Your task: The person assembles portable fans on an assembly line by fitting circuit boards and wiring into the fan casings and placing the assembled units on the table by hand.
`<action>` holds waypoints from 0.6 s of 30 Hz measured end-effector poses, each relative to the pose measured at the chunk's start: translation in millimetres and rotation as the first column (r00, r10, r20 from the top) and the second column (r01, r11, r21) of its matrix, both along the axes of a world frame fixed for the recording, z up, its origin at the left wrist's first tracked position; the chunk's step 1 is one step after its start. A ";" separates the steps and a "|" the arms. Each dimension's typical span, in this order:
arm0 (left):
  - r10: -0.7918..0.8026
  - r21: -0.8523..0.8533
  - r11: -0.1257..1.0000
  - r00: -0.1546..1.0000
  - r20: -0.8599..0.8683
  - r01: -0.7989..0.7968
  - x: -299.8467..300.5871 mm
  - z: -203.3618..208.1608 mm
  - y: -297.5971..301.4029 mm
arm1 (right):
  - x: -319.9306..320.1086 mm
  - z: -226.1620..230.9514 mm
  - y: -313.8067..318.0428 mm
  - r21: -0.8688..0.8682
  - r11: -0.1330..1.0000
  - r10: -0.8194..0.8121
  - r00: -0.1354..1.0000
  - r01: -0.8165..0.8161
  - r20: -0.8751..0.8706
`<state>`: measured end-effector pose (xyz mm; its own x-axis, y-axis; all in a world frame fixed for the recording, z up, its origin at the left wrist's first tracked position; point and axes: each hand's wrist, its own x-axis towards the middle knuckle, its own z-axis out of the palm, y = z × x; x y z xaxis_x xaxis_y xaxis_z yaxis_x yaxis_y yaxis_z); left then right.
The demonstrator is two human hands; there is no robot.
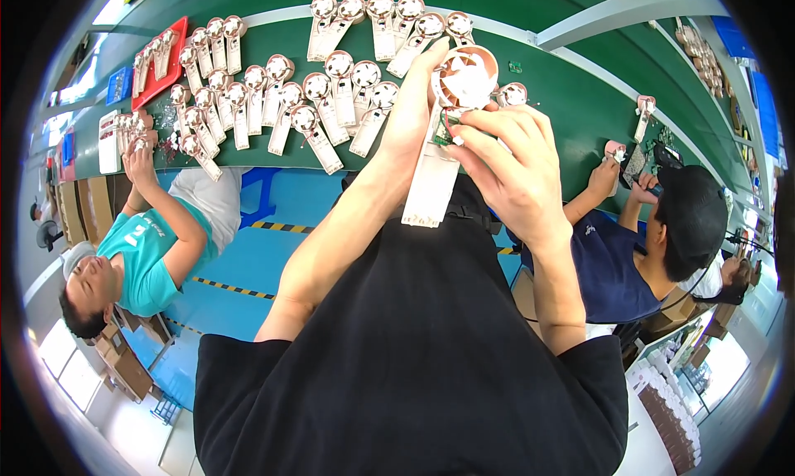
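Observation:
My left hand (406, 124) is closed round the left side of a half-open handheld fan (431, 182), white and pinkish, with its round head up and its long handle toward me. Inside the head sits a shiny metallic-looking hub with blades (466, 78). A small green circuit board (441, 133) with thin red and dark wires shows at the neck. My right hand (517, 165) pinches at this board, thumb and forefinger together by a small white part; the fingertips partly cover it.
Several similar fan halves (339, 95) lie in rows on the green table (571, 86). A red tray (175, 66) holds more at the left. One loose green board (515, 66) lies beyond my hands. Co-workers sit left (153, 244) and right (617, 269), handling similar parts.

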<state>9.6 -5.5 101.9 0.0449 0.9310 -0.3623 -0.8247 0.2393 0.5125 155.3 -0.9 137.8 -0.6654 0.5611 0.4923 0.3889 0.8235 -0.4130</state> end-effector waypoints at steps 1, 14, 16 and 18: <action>0.023 0.013 1.000 0.999 -0.030 -0.022 0.9 -0.2 0.8 | 0.6 0.7 1.4 -0.016 1.000 0.004 1.000 -0.004 0.002; 0.068 0.046 0.997 0.998 0.008 -0.069 8.0 -3.9 13.7 | 7.9 -7.6 14.3 -0.021 1.000 -0.015 1.000 0.015 0.006; 0.044 0.055 0.997 0.999 0.021 -0.045 5.8 -11.5 18.4 | 8.1 -10.5 15.6 -0.026 1.000 -0.011 1.000 0.012 0.010; 0.044 0.047 0.998 0.999 0.013 -0.044 5.9 -14.2 18.3 | 8.0 -10.2 15.3 -0.032 0.999 -0.009 1.000 0.009 0.014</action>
